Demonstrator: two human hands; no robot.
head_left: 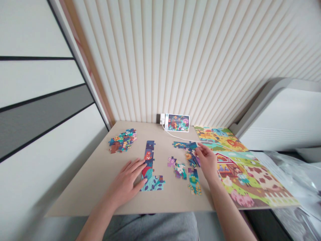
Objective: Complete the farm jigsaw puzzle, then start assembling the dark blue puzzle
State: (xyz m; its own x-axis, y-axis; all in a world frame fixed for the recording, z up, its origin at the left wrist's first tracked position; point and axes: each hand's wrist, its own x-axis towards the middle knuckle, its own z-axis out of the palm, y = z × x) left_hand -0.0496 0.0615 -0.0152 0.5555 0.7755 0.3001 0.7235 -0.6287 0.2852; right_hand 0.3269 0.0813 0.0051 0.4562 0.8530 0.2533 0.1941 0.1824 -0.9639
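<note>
On a beige tabletop (84,197), I have a large illustrated farm-scene puzzle board (247,170) at right and a loose heap of multicoloured cardboard jigsaw pieces (122,140) at far left. The open left hand (125,180) lies against a long, dark-blue assembled puzzle strip (149,167). The right hand (207,162) partly hides a cluster of blue jigsaw pieces (192,155), its fingers on them; I cannot tell whether it grips one.

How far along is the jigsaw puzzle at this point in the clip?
Done: a long L-shaped section of joined pieces lies assembled on the table. In hand: the left hand touches that section, and the right hand is on a smaller group of pieces. Left: a loose heap of pieces and small clusters.
</note>
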